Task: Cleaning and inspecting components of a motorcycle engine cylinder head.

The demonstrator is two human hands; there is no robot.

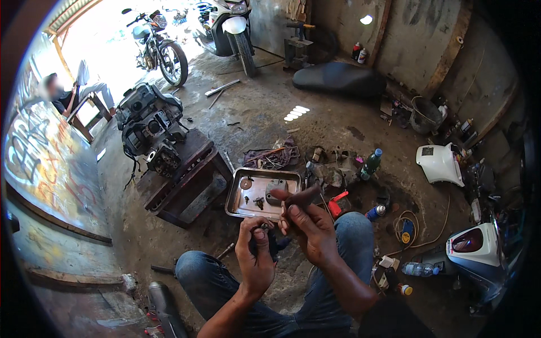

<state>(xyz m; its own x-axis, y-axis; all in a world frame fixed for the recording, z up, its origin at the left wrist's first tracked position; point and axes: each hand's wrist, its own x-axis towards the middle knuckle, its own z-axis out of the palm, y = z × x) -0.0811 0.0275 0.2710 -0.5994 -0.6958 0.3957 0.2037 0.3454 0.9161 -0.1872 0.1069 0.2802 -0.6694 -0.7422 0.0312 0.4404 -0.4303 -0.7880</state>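
My left hand (253, 253) is closed round a small dark part (268, 242) with a silver top, its thumb pressed against it. My right hand (310, 234) is just right of and above it, index finger reaching over the thumb, other fingers curled; what it holds, if anything, I cannot make out. Just beyond my hands a metal tray (230, 200) rests, holding a grey metal housing (275, 187), a round washer (245, 183) and several small dark parts (258, 202). My jeans-clad knees frame both hands.
An engine (149, 124) rests on a wooden stand (189, 194) at left. Bottles (370, 164), spray cans, a coiled hose and white panels (438, 162) lie right. A seat (338, 77) and two motorbikes (169, 56) are behind. A person (62, 98) sits by the left wall.
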